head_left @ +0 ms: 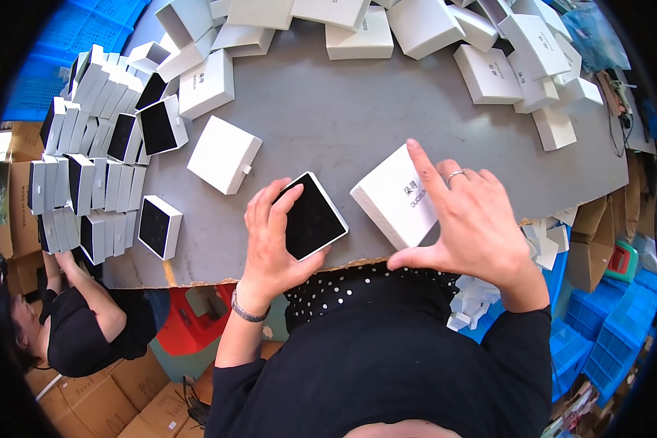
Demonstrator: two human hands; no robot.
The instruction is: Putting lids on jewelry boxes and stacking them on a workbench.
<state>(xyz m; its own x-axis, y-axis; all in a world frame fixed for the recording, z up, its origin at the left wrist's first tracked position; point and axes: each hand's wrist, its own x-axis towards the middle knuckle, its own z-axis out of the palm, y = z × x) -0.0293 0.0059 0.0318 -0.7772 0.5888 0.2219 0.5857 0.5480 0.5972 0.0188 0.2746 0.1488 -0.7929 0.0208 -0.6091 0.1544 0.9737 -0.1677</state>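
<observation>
My left hand (274,248) is closed on a white box tray (314,215) with a black lining, tilted near the table's front edge. Its fingertips curl over the upper left rim, and the thumb lies along the lower edge. Just right of the tray is a white box sleeve (398,197) with dark print on its face. Beside this sleeve my right hand (474,219) is spread open. Its index finger runs along the sleeve's right edge, while the thumb stretches below the lower corner; whether the thumb touches is hard to tell.
Stacked black-lined trays (95,175) line the table's left side. A closed white box (225,155) and a single tray (160,228) lie nearer. White boxes (489,73) are heaped along the far side. Blue crates (620,336) stand lower right. Another person (87,314) reaches toward the stacks at left.
</observation>
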